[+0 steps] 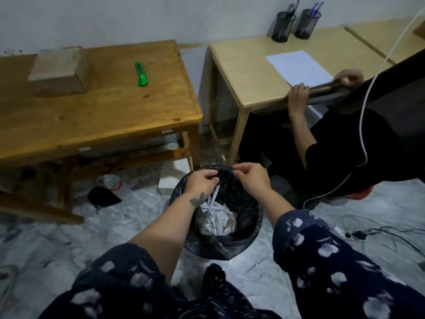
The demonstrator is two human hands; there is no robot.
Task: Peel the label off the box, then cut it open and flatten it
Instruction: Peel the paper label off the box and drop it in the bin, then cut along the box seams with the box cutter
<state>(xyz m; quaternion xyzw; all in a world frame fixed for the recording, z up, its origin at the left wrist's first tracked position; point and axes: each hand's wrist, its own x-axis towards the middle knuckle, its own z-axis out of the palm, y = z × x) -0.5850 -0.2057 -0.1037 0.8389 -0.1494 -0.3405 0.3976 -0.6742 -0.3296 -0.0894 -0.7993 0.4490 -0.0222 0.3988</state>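
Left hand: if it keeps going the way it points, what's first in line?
Left hand points forward over the bin; likely first contact is the bin's far rim, then the wooden table leg beyond. Depth is unclear.

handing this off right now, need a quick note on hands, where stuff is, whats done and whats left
Left hand and right hand: together over the black-lined waste bin, pinching something small I cannot make out.
Brown cardboard box: closed, uncut, on the dark wooden table.
Green utility knife: same table, untouched.
Done: possibly the label; cannot confirm.
Left: cut the box open, flatten it.
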